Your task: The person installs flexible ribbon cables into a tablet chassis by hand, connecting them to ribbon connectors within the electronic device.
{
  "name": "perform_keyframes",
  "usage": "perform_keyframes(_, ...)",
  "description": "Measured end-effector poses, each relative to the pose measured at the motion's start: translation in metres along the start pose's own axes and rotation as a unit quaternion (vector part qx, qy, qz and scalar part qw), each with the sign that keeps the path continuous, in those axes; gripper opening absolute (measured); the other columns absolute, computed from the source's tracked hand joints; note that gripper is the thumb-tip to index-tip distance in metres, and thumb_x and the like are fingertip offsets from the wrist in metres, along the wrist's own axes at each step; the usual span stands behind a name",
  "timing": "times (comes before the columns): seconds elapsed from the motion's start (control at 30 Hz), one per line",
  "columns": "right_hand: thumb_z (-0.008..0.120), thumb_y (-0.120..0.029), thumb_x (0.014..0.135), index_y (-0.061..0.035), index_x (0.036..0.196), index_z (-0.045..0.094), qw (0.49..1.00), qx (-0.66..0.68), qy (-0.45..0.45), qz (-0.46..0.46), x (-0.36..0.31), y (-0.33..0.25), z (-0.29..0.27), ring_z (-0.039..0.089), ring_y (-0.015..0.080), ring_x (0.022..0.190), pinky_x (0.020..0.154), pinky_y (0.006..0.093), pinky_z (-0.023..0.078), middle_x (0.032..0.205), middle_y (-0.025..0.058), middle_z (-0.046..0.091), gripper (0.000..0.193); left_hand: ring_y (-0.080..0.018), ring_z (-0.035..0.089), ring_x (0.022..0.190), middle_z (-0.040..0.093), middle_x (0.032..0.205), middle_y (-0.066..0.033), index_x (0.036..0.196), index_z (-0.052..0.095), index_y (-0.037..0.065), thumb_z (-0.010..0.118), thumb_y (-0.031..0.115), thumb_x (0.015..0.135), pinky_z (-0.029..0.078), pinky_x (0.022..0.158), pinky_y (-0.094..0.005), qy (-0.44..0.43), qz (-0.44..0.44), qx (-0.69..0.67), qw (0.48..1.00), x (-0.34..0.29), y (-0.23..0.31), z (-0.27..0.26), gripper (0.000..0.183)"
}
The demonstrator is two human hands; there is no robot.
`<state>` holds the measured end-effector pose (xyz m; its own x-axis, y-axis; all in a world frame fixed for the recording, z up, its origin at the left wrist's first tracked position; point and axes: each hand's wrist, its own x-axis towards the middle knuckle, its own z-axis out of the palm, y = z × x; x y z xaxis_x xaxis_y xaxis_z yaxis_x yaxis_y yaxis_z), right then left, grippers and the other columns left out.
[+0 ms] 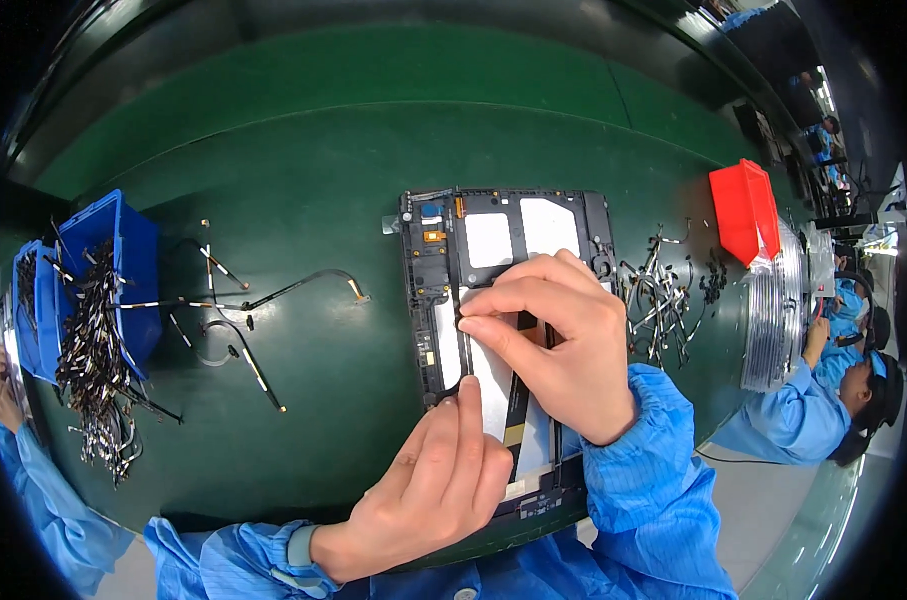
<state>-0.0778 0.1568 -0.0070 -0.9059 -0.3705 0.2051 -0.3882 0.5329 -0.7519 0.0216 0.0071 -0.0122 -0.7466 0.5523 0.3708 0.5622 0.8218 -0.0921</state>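
In front of me lies an opened tablet-like device [410,262] with a black frame and white panels inside. A thin black cable [455,265] runs lengthwise along its left part. My right hand [563,335] pinches this cable between thumb and index finger, above the middle of the device. Lower down, my left hand [435,465] is closed, with the index fingertip against the same cable. The left thumb is hidden under the hand. Part of the device's right side is covered by my right hand.
Blue bins [138,270] at the left overflow with thin dark cables [98,330]. Several loose cables [243,345] lie beside them. Right of the device is another cable pile [663,300], then a red bin [743,205] and stacked clear trays [773,320]. Other people [803,410] sit at both sides.
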Motion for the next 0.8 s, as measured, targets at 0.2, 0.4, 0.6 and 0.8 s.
perform_keyframes(0.2, 0.079, -0.005, 0.072, -0.0064, 0.084, 0.075, 1.0, -0.004, -0.001, -0.024, 0.001, 0.004, 0.001, 0.059, 0.0163, 0.073, 0.059, 0.028, 0.046, 0.08, 0.0044, 0.068, 0.013, -0.0241, 0.066, 0.089, 0.069, 0.106, -0.0189, 0.08, 0.053, 0.003, 0.059, 0.027, 0.082, 0.053, 0.077, -0.0262, -0.007, 0.008, -0.008, 1.0, 0.0, -0.002, 0.0, 0.025)
perform_keyframes(0.4, 0.079, -0.004, 0.072, -0.0057, 0.092, 0.072, 0.996, -0.033, 0.015, -0.086, 0.001, 0.01, 0.004, 0.055, 0.0113, 0.069, 0.054, 0.0235, 0.043, 0.078, 0.0019, 0.064, 0.021, -0.0246, 0.066, 0.089, 0.069, 0.106, -0.0191, 0.081, 0.053, 0.003, 0.059, 0.027, 0.082, 0.053, 0.077, -0.0263, -0.01, 0.008, -0.012, 1.0, -0.001, -0.002, -0.001, 0.025)
perform_keyframes(0.6, 0.077, -0.001, 0.076, -0.0066, 0.112, 0.055, 0.998, 0.003, 0.011, 0.056, -0.001, 0.0, 0.006, 0.045, 0.0039, 0.063, 0.054, 0.0199, 0.037, 0.068, -0.0023, 0.046, 0.043, -0.0218, 0.065, 0.089, 0.069, 0.104, -0.0175, 0.076, 0.053, 0.005, 0.057, 0.022, 0.085, 0.054, 0.077, -0.0248, -0.006, 0.004, -0.002, 1.0, 0.002, 0.0, -0.003, 0.02)
perform_keyframes(0.8, 0.075, -0.005, 0.078, -0.0071, 0.107, 0.056, 0.995, -0.068, 0.067, -0.02, -0.004, -0.013, 0.004, 0.054, 0.0224, 0.062, 0.055, 0.033, 0.044, 0.072, 0.0078, 0.052, 0.034, -0.0216, 0.064, 0.089, 0.068, 0.105, -0.0184, 0.077, 0.054, 0.004, 0.054, 0.013, 0.085, 0.054, 0.075, -0.0255, 0.005, -0.024, -0.022, 0.999, 0.004, 0.0, -0.007, 0.012)
